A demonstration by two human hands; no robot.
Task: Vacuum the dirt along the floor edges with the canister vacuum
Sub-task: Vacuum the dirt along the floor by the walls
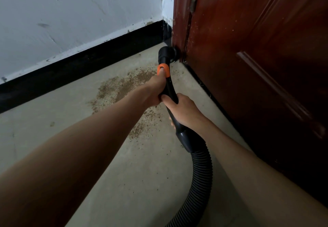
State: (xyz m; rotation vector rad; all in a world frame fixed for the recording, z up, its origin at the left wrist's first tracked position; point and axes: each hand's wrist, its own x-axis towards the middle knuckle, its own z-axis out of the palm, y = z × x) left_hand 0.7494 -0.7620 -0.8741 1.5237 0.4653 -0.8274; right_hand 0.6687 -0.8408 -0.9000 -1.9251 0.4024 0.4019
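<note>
- On the concrete floor [53,155], one patch of brown dirt [124,88] beside the black baseboard [71,67].
- One left hand [154,92], fingers curled, grips the vacuum wand [168,85].
- One right hand [184,110] grips it lower, above the ribbed hose [202,173].
- One nozzle [167,53] touches the door [257,67] corner.

Black nozzle [167,53] at door corner; dirt [124,88] nearby

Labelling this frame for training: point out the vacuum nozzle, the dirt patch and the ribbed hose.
vacuum nozzle [166,53]: head view, black tip.
dirt patch [122,89]: head view, middle.
ribbed hose [201,177]: head view, bend.
</note>
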